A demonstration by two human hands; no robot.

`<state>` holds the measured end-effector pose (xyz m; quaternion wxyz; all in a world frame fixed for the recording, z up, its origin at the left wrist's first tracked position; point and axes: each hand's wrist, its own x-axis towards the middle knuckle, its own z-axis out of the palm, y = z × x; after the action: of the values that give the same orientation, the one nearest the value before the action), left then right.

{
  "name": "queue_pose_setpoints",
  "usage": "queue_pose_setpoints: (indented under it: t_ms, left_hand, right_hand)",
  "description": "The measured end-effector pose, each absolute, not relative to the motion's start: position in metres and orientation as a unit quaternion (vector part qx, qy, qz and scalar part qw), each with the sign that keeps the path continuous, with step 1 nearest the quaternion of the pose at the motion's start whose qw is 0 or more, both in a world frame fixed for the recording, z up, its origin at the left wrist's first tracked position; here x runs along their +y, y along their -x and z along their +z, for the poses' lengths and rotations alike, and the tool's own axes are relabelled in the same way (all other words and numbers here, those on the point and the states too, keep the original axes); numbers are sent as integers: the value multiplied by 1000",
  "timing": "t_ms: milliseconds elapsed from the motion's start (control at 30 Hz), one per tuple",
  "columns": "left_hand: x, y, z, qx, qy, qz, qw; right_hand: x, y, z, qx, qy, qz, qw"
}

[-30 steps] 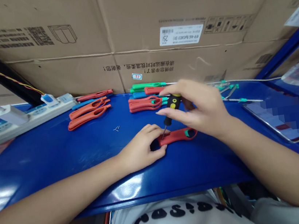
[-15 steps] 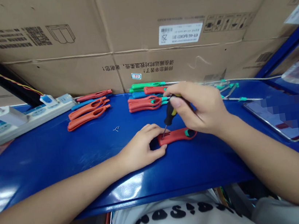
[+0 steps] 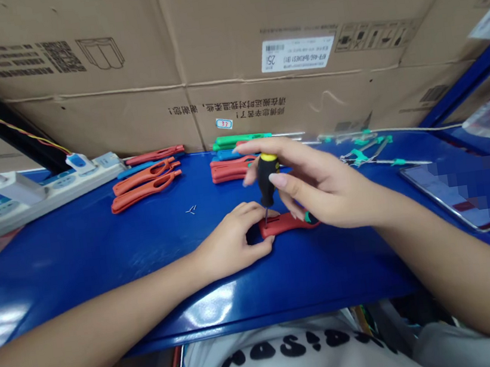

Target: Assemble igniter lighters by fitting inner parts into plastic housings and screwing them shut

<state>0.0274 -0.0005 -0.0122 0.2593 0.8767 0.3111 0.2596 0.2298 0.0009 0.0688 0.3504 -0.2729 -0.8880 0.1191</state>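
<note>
My left hand (image 3: 238,239) pinches the left end of a red plastic handle (image 3: 284,223) lying flat on the blue table. A teal part shows near the handle's right end, which my right hand partly hides. In my right hand (image 3: 312,183) is a screwdriver (image 3: 266,180) with a black and yellow grip, held between thumb and fingers. Its shaft stands nearly upright, the tip at the handle's left end beside my left fingertips. Several small screws (image 3: 191,210) lie on the table left of the hands.
Orange and red handle shells (image 3: 146,190) lie beside a power strip (image 3: 58,187). Behind my hands are more red, blue and green handles (image 3: 239,141). Metal rods with teal parts (image 3: 372,157) and a phone (image 3: 448,199) are at right. A cardboard box (image 3: 217,42) walls off the back.
The screwdriver has swung from a slant to nearly upright. My right hand has shifted left and its fingers have loosened and stretched around the grip. My left hand keeps its place.
</note>
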Motion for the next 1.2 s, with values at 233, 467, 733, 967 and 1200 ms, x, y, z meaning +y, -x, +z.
queue_pose_setpoints:
  t_ms: [233,467,733,967,1200]
  left_hand:
    - [0,-27,-12,308,-875,261,266]
    - [0,-27,-13,314,-874,261,263]
    - [0,-27,-13,310,-874,261,270]
    - [0,-27,-13,306,-878,264,256]
    - [-1,-27,-12,311,-876,264,256]
  right_hand:
    - [6,-231,66,-875,309,38,372]
    - [5,-234,68,-872,306,-9,382]
    - [3,-236,73,-889,241,88,379]
    - [2,-236,69,-902,229,-23,365]
    - [8,-236,64,-879,269,-51,390]
